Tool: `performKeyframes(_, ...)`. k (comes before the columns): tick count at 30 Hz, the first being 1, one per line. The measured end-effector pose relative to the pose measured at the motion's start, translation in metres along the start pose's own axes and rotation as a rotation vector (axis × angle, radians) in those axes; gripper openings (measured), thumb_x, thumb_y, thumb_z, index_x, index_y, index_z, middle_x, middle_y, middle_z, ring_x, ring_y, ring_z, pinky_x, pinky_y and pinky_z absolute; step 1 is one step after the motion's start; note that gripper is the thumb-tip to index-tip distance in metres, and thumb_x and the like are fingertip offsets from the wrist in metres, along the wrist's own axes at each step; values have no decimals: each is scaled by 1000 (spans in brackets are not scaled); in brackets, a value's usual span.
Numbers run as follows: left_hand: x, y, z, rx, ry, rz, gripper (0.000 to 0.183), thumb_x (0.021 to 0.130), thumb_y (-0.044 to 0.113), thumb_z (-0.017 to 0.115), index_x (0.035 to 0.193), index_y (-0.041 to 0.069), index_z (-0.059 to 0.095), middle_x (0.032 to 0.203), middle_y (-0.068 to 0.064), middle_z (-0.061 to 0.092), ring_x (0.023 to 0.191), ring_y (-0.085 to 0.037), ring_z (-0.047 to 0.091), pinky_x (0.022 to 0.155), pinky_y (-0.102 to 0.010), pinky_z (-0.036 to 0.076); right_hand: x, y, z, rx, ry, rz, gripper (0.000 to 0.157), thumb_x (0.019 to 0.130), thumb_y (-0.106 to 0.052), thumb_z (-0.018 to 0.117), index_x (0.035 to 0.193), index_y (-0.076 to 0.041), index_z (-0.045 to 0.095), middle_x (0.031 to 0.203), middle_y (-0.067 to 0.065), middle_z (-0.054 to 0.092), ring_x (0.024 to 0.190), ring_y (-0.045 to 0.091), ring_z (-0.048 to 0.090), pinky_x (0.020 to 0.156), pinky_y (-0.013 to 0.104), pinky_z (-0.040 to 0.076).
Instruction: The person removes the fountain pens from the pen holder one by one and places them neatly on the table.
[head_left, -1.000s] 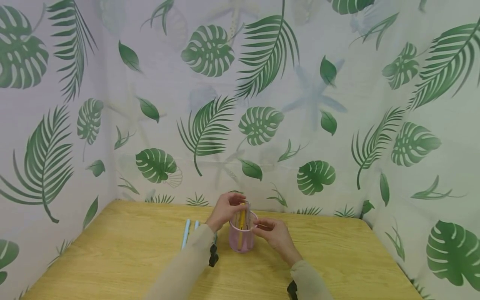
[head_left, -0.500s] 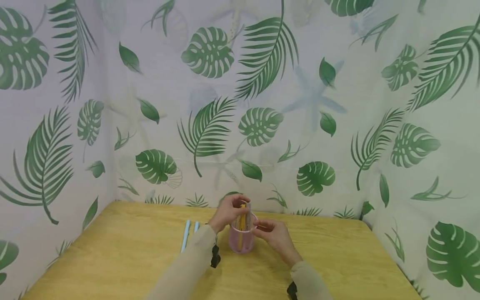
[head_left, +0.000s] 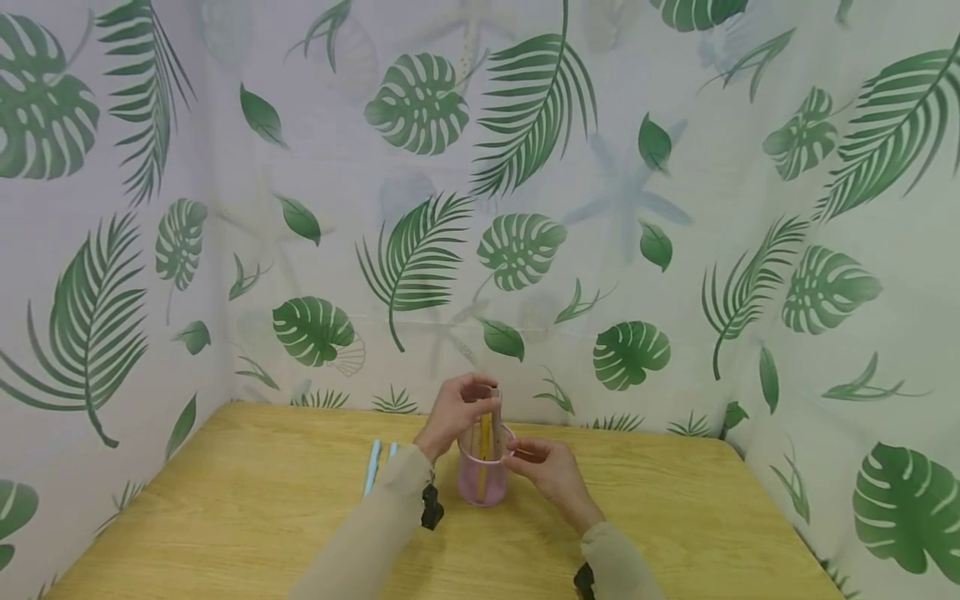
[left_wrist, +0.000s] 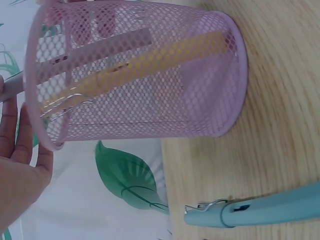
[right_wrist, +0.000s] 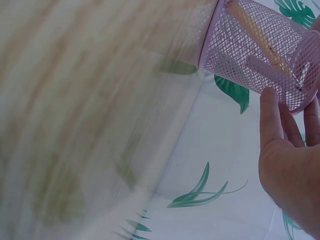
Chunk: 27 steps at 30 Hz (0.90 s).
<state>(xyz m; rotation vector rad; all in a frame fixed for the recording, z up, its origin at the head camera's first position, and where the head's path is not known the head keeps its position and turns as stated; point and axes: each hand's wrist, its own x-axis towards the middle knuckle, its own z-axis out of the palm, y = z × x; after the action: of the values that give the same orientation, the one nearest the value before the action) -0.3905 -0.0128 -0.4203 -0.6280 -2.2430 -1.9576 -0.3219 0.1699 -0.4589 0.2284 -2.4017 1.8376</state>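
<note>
A pink mesh pen holder [head_left: 471, 483] stands upright on the wooden table, with a yellow pen [left_wrist: 165, 56] leaning inside it. My left hand [head_left: 448, 418] pinches a grey pen [head_left: 497, 429] near its top, above the holder's rim. The grey pen's lower end hangs inside the mesh, clear of the bottom, as the left wrist view shows. My right hand [head_left: 551, 477] holds the holder's right side at the rim, thumb against the mesh [right_wrist: 245, 50]. Some right fingertips are hidden behind the holder.
Two light-blue pens lie left of the holder: one blue pen [head_left: 371, 468] in full reach of view, another blue pen [head_left: 393, 451] partly behind my left sleeve [head_left: 367, 525]. A leaf-printed white cloth [head_left: 525, 317] rises behind the table [head_left: 225, 517] and at both sides.
My left hand has risen slightly, drawing the grey pen upward within the holder. The right hand and the holder have stayed in place.
</note>
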Motion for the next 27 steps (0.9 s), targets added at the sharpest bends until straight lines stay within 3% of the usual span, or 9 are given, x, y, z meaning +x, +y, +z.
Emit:
performKeyframes(5, -2, 10, -4, -25, 47, 34, 26, 89, 8, 71, 115, 5, 68, 110, -15, 70, 100, -22, 67, 90, -35, 53, -2, -2, -1, 11, -7, -12, 25, 84, -11, 77, 106, 0, 73, 117, 16, 70, 112, 34, 66, 91, 40, 56)
performKeyframes(13, -7, 15, -12, -140, 90, 49, 31, 91, 3, 67, 122, -1, 62, 110, -23, 64, 98, -29, 68, 84, -42, 59, -2, -2, 1, -5, 6, -24, 25, 85, -7, 76, 107, 4, 71, 115, 17, 70, 111, 35, 66, 90, 41, 56)
performKeyframes(16, -8, 17, -14, -191, 120, 55, 32, 92, 3, 67, 123, -1, 62, 111, -24, 63, 101, -32, 67, 85, -41, 58, -7, -11, 2, -14, 12, -23, 25, 86, -4, 74, 108, 6, 70, 115, 19, 70, 112, 37, 65, 91, 42, 56)
performKeyframes(20, -10, 19, -17, -211, 153, 56, 30, 92, 3, 67, 121, 2, 64, 109, -22, 64, 96, -28, 69, 80, -36, 60, -11, -23, 1, -18, 8, -5, 24, 86, -2, 72, 109, 7, 70, 115, 21, 69, 112, 38, 65, 92, 42, 55)
performKeyframes(27, -12, 19, -22, -256, 228, 77, 28, 91, 0, 66, 119, 2, 65, 110, -25, 63, 89, -26, 69, 74, -35, 61, -2, -5, 2, 2, 3, 7, 28, 86, -7, 75, 111, 3, 70, 118, 18, 69, 114, 34, 65, 92, 40, 55)
